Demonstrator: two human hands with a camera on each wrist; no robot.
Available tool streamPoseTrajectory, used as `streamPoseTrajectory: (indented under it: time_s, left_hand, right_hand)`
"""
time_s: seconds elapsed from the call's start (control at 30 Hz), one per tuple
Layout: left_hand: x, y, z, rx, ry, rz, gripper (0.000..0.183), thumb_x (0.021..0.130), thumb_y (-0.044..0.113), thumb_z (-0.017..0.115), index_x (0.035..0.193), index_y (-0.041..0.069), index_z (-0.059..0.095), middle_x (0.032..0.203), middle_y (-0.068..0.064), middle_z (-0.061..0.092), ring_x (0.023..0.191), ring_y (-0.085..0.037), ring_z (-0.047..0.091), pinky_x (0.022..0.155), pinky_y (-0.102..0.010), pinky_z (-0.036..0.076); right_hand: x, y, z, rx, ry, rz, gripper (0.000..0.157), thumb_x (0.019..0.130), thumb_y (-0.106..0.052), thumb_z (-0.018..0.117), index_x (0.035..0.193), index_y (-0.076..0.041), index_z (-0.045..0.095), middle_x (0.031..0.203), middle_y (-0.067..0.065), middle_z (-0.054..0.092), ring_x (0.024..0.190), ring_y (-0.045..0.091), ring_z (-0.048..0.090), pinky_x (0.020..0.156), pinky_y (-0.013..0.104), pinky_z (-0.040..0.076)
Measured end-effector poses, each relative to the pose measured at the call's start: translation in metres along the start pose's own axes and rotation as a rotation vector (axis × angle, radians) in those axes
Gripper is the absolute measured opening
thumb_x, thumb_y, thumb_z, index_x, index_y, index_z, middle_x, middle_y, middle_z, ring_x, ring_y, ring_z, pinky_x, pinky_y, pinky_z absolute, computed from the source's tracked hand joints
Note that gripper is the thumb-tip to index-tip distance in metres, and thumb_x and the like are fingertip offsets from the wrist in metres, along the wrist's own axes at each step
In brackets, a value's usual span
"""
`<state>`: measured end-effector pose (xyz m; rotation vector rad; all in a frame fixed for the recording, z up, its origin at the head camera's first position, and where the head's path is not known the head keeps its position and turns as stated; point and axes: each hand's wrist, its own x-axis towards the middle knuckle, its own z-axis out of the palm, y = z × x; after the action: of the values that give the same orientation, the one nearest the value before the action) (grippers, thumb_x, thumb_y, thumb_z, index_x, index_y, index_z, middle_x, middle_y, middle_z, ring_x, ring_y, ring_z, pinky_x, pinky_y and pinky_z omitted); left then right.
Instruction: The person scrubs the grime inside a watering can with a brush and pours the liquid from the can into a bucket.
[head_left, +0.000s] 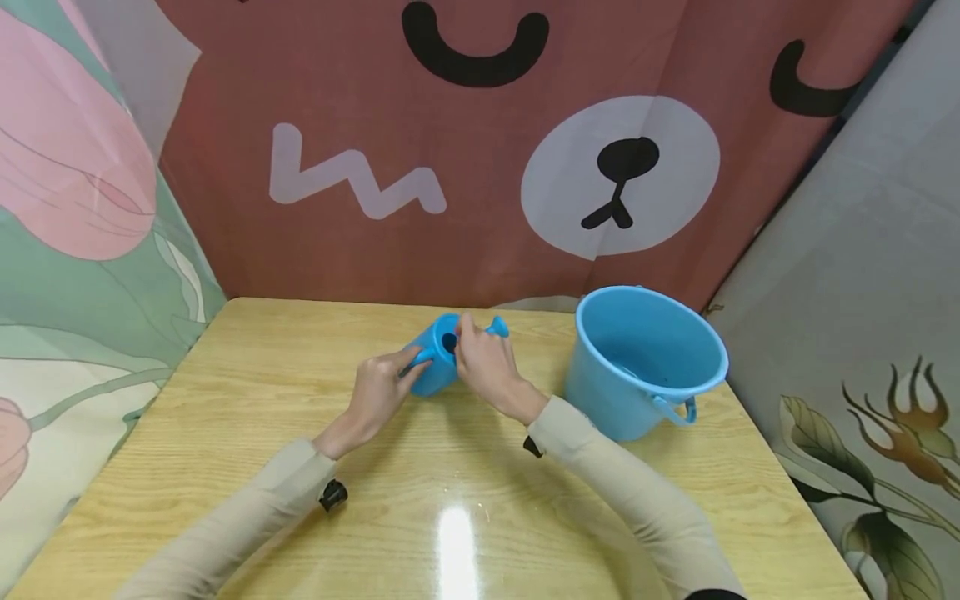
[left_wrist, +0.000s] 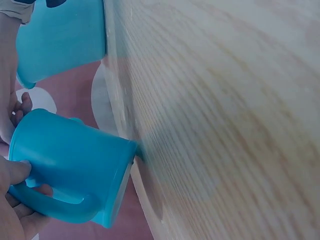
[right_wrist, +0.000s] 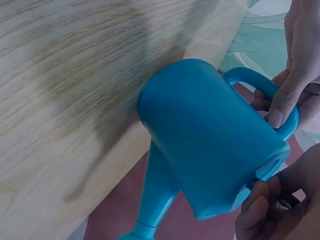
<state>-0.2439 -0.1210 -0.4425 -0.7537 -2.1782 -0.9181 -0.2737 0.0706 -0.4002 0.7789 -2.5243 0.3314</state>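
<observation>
A blue watering can [head_left: 435, 379] is held over the back middle of the table, its round opening facing up toward the head view. Fingers and thumb of my left hand [head_left: 375, 393] curl round its loop handle [left_wrist: 60, 207]. My right hand [head_left: 491, 371] is at the opening, curled fingers pinching at the rim [right_wrist: 274, 167]. A small dark bit shows by those fingertips in the right wrist view; its kind cannot be told. The spout [right_wrist: 159, 185] points away to the right, partly hidden behind my right hand in the head view. Whether the can's base touches the table is unclear.
A larger light-blue bucket [head_left: 600, 392] stands upright at the back right of the wooden table [head_left: 360, 533], its handle hanging down in front. Printed cloths [head_left: 360, 267] hang behind the table and along both sides.
</observation>
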Motion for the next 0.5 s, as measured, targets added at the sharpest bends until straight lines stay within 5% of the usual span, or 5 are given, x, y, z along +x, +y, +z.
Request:
streamPoseTrajectory:
  time_s: [0.23, 0.5]
  left_hand:
    - [0.0, 0.001, 0.001, -0.001, 0.003, 0.001, 0.025, 0.087, 0.001, 0.075, 0.111, -0.004, 0.072, 0.101, -0.021, 0.072, 0.088, -0.032, 0.072, 0.072, -0.041, 0.059]
    - [0.002, 0.002, 0.0, 0.0, 0.012, -0.005, 0.021, 0.087, 0.003, 0.076, 0.107, -0.003, 0.074, 0.096, -0.02, 0.073, 0.084, -0.031, 0.073, 0.071, -0.042, 0.06]
  right_hand:
    - [-0.002, 0.0, -0.001, -0.006, 0.024, 0.043, 0.016, 0.104, -0.01, 0.05, 0.113, 0.003, 0.051, 0.057, 0.003, 0.051, 0.041, 0.017, 0.049, 0.035, 0.028, 0.038]
    - [-0.001, 0.001, -0.015, -0.022, 0.111, -0.033, 0.008, 0.1, -0.007, 0.058, 0.101, 0.0, 0.055, 0.059, 0.004, 0.053, 0.047, 0.018, 0.052, 0.037, 0.032, 0.04]
